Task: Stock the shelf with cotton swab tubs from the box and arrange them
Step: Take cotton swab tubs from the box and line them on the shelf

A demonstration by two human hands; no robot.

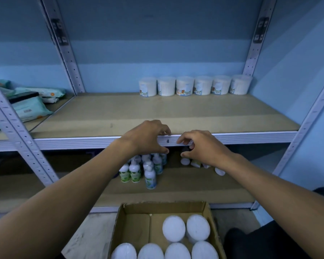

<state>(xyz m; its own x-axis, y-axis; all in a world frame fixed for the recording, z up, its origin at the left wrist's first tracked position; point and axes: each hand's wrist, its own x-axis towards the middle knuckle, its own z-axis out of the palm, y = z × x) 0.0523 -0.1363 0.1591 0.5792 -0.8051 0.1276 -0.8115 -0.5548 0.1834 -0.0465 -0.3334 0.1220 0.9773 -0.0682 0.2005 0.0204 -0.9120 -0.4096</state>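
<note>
Six cotton swab tubs (174, 228) sit in the open box (123, 228) nearest the camera; beyond it the left hand (148, 137) and right hand (202, 146) hover empty, fingers curled and parted, at the shelf (105, 113) front edge. Six more tubs line the shelf's back right, where a careless push of the next tub could topple or skew that row.
</note>
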